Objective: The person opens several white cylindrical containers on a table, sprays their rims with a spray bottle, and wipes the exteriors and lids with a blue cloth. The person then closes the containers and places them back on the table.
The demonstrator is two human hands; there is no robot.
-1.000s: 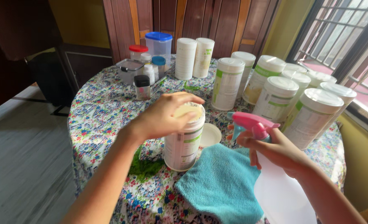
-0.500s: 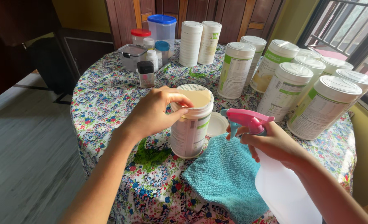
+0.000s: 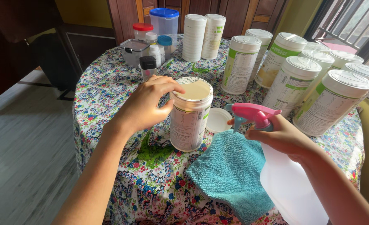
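My left hand grips the top rim of a white canister standing upright on the floral tablecloth. The canister's lid is off and its sealed top shows. Its white lid lies flat just right of it. My right hand holds a clear spray bottle with a pink trigger head, whose nozzle points toward the canister. A teal cloth lies on the table below the spray head, between both hands.
Several tall white canisters with green labels stand along the right and back of the round table. Small jars and plastic boxes cluster at the back left. A dark chair stands left; wooden floor beyond.
The view has shifted closer over the table. My left hand stays on the canister's rim and my right hand keeps the spray bottle aimed at it, a little nearer.
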